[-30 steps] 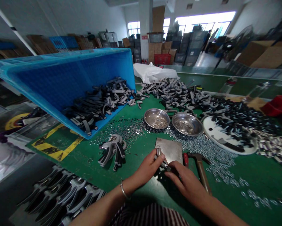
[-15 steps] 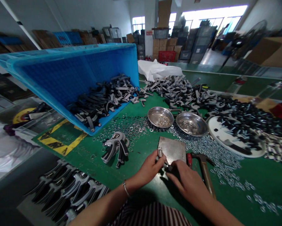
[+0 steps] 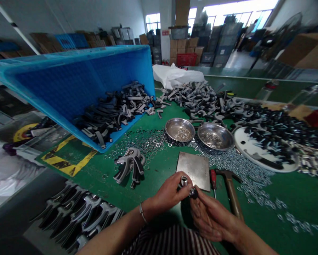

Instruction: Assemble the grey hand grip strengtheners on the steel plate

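My left hand (image 3: 172,190) is closed round a small shiny metal spring (image 3: 184,181), whose end points up between thumb and fingers. A black knob-like piece (image 3: 193,193) sits just below and right of it, between the two hands. My right hand (image 3: 210,214) has its palm turned inward, with its fingertips against the black piece; the rest of its fingers are loosely bent. How the spring and the black piece join is hidden by the fingers. Beyond the hands lies a flat metal plate (image 3: 193,170). Grey and black hand grips (image 3: 131,166) rest to the left.
A blue crate (image 3: 95,78) on its side holds grey and black handles. Two metal bowls (image 3: 172,136) of small parts stand behind the plate. To the right lie a red screwdriver (image 3: 213,179), a hammer (image 3: 232,194), loose nuts (image 3: 257,184) and a white plate (image 3: 248,156) of black-headed bolts.
My right hand has turned from palm down to palm inward, lowering its fingers. The spring in my left hand has tilted and moved slightly down. The red screwdriver shows more fully.
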`<state>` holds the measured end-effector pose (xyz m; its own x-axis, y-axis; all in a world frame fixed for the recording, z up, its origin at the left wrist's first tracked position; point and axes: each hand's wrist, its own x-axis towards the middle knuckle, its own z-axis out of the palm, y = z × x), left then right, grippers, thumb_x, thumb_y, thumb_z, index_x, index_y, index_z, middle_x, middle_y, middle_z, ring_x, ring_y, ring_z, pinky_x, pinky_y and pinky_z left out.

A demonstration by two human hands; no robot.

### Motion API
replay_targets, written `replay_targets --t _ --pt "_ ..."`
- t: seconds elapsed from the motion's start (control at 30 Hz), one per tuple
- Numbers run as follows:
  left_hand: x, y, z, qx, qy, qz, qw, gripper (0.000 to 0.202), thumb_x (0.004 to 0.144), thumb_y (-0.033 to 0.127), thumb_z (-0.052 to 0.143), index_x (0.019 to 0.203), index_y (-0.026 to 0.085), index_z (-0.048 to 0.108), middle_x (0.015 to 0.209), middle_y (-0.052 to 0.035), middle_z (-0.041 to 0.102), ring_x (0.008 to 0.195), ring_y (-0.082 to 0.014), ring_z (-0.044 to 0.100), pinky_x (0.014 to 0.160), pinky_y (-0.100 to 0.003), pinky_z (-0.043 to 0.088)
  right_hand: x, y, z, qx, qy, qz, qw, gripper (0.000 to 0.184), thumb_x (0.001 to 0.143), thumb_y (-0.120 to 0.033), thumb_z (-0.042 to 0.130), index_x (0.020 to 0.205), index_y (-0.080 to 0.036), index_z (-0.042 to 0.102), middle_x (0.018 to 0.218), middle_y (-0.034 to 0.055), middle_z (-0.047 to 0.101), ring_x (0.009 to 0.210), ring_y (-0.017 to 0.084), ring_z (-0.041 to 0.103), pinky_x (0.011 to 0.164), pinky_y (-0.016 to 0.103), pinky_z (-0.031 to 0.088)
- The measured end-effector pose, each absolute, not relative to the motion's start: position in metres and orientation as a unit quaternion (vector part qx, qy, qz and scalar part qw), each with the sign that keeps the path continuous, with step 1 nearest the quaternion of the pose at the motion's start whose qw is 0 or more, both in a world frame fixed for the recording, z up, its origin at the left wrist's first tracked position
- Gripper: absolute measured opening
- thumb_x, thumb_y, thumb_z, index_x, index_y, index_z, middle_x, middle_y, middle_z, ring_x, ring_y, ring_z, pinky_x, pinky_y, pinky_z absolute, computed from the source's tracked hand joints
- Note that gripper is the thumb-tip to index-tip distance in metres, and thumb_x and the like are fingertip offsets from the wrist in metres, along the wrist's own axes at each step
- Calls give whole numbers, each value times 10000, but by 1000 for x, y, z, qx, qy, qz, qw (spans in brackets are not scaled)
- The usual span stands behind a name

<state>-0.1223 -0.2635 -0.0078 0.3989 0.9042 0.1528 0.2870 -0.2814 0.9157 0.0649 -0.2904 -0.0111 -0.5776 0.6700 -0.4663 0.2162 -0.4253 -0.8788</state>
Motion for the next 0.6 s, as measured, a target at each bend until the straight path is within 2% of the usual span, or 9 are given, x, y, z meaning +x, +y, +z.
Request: replay_targets --t 0.03,0.13,0.17,0.2,0.3,0.33,0.47,0.53,0.6 --pt "-121 -263 -7 732 415 337 422 248 976 400 469 925 174 557 905 -57 621 848 -175 566 816 -300 466 66 -291 -12 -427 -507 732 155 675 961 -706 171 806 -186 573 548 -5 553 361 109 409 371 229 326" --pt "-116 -260 -5 704 445 328 445 262 1009 385 403 966 172 548 916 -60 621 853 -175 569 834 -316 481 70 -289 -16 -484 -562 610 280 429 856 -625 614 864 -196 599 769 34 647 569 131 547 492 223 403" --pt "-113 -259 -5 684 450 347 457 268 1026 370 364 1002 171 542 941 -63 620 875 -173 576 849 -319 486 71 -289 -17 -495 -564 586 306 399 830 -592 672 856 -202 593 776 29 643 590 131 547 512 222 406" --pt "-111 -258 -5 674 446 370 459 265 1034 354 343 1030 172 536 999 -74 616 932 -176 580 886 -328 485 72 -288 -19 -498 -555 589 312 405 850 -604 639 835 -203 585 723 16 626 549 125 525 495 223 395" --pt "-105 -254 -2 724 400 386 410 182 1009 322 425 1019 187 546 1226 -111 537 1125 -201 536 1015 -361 437 73 -286 -21 -464 -512 680 247 612 969 -682 260 765 -194 568 501 -30 512 357 105 382 392 231 316" --pt "-103 -254 -2 745 387 375 392 154 995 314 457 998 189 548 1260 -114 511 1150 -207 523 1033 -365 427 74 -285 -20 -461 -519 680 238 643 970 -688 227 758 -191 574 495 -27 509 357 108 385 391 233 316" --pt "-92 -255 -5 706 429 393 404 194 1027 296 361 1090 189 510 1161 -99 541 1085 -186 542 996 -353 454 79 -281 -15 -515 -575 540 334 434 823 -629 655 814 -199 599 754 21 611 594 130 522 510 222 393" --pt "-89 -257 -8 686 454 406 398 213 1032 291 331 1115 186 497 1155 -101 542 1073 -186 550 988 -360 461 82 -282 -18 -495 -514 613 339 446 857 -656 591 812 -213 564 679 -20 556 480 95 424 438 210 342" --pt "-87 -259 -10 738 420 376 373 166 1005 288 392 1052 190 518 1195 -114 530 1108 -206 545 1000 -376 459 85 -284 -23 -410 -422 764 265 553 933 -720 336 777 -222 519 518 -79 432 334 69 234 343 211 243"
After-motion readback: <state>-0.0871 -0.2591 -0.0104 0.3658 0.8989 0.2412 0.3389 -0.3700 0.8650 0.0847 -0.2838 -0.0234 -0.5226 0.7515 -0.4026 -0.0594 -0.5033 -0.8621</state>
